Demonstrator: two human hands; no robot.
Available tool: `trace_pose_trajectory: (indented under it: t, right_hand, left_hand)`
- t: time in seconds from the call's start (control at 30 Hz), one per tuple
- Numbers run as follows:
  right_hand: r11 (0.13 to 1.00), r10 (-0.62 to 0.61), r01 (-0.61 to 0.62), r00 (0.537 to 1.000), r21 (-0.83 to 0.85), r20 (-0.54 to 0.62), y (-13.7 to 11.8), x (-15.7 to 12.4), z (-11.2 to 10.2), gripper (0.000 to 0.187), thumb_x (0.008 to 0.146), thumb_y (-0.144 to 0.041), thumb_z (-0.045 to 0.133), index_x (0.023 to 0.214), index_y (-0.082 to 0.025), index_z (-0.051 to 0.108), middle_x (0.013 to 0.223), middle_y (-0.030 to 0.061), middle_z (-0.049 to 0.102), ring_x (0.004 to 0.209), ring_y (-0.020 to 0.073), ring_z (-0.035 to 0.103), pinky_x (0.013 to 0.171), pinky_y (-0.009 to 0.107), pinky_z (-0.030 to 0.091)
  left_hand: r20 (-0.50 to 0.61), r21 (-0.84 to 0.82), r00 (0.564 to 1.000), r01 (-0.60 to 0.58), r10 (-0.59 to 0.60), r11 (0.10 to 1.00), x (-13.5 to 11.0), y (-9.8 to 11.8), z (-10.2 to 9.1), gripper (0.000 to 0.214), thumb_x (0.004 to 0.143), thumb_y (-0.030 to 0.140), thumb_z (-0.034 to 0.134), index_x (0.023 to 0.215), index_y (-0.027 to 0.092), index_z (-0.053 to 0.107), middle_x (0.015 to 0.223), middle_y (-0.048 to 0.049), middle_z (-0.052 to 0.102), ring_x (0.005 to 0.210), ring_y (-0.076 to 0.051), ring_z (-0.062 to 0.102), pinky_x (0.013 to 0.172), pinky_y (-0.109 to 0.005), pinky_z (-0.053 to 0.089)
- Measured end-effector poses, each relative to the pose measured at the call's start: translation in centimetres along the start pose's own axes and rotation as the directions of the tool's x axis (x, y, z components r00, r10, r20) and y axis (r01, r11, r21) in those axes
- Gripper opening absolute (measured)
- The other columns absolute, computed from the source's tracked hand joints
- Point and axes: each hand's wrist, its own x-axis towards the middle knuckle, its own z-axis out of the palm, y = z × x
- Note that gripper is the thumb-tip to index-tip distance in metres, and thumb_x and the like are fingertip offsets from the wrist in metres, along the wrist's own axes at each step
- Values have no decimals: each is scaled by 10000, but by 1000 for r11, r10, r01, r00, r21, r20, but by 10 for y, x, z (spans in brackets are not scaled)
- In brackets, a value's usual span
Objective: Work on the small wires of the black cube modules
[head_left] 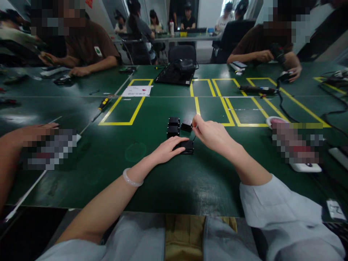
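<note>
Pinching a thin rod [194, 139], right hand [208, 131] is working at a block [189, 146] left hand [170, 148] is gripping; three more blocks [173, 130] are sitting farther toward tabletop's [163, 185] far edge, completion unclear.

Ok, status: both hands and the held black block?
Left hand holds black block. Right hand pinches thin dark shaft by block's right end. Other black pieces just beyond.

Smooth plastic-looking blocks [173, 131], glossy tabletop [201, 192]

Black block [187, 148], flat on table [163, 185], thin tool [194, 139], tilted
</note>
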Motion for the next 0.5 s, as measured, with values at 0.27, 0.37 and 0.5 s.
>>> trace_pose_trajectory:
  t: [0.27,0.37,0.5]
  right_hand:
    - [1000,4,-4,1000,5,-7,-2,0,-2,303,970,-364,289,1095,-191,503,843,73,683,662,174,580,556,279,234]
    - [1000,8,-8,1000,-10,-7,-1,1,0,305,977,-396,305,1071,-193,512,820,68,678,661,177,581,548,277,223]
    - [1000,-2,2,1000,24,-7,2,2,2,274,972,-338,308,1103,-189,497,815,61,676,639,166,565,541,277,214]
  left_hand:
    - [-2,0,1000,-9,9,1000,0,1,-1,413,997,400,414,1377,245,463,1275,-63,576,1163,-232,530,1009,-361,406]
    - [-6,0,1000,-7,7,1000,0,0,0,414,997,404,417,1377,247,463,1286,-64,570,1166,-233,528,1012,-367,404]
    - [-7,-7,1000,-2,2,1000,0,-1,1,411,999,402,412,1377,251,465,1281,-68,569,1172,-237,524,1013,-370,405]
